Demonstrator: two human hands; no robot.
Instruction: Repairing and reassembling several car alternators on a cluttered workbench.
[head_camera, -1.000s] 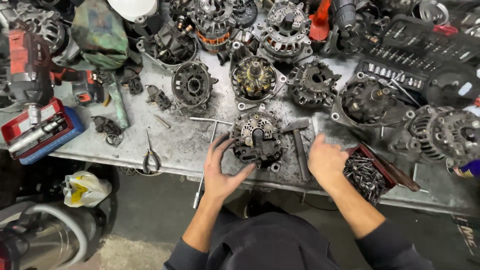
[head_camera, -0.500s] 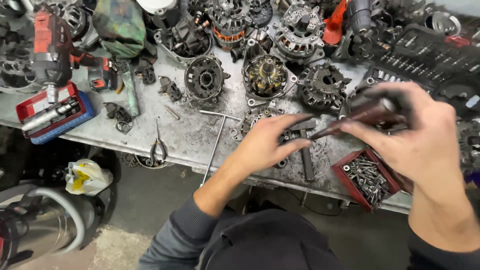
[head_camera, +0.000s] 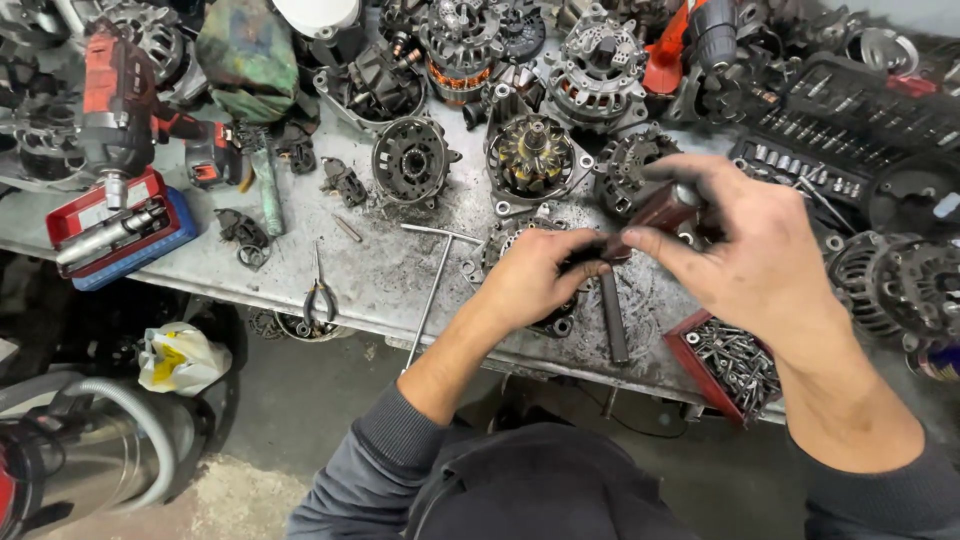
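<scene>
My left hand (head_camera: 530, 285) rests on a dark alternator (head_camera: 492, 250) near the front edge of the metal bench (head_camera: 380, 280), covering most of it. My right hand (head_camera: 760, 260) is raised above the bench and grips a screwdriver with a dark red handle (head_camera: 662, 212). The shaft points down-left toward my left fingertips; its tip is hidden there. A dark metal bar (head_camera: 612, 322) lies on the bench just right of the alternator.
A red tray of screws (head_camera: 735, 360) sits under my right wrist. A T-handle wrench (head_camera: 437, 275), pliers (head_camera: 320, 295), a red power drill (head_camera: 110, 100), a socket set (head_camera: 830, 130) and several alternator parts (head_camera: 530, 155) crowd the bench. A vacuum hose (head_camera: 120, 420) lies on the floor at left.
My right hand rose from the bench holding the screwdriver and has brought it down toward my left hand. My left hand stays on the alternator.
</scene>
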